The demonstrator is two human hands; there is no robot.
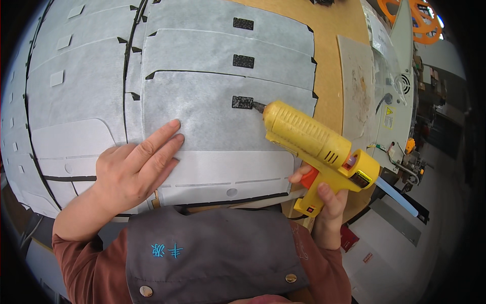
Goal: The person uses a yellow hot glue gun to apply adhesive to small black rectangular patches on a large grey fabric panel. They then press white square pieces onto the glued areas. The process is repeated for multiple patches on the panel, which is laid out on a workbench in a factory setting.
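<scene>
My right hand grips a yellow hot glue gun by its handle, a finger at the orange trigger. A translucent glue stick juts from its back end. The dark nozzle touches or nearly touches the right end of a speckled black rectangular patch on a whitish fabric panel. My left hand lies flat on that panel and the white strip below it, fingers stretched to the right. Two similar black patches sit on overlapping panels farther off.
More whitish panels with small white squares spread out at left. A tan board shows along the right, bearing a stained pale sheet. Beyond it stands a machine with a vent and wiring. Orange spool-like rings are at the far right.
</scene>
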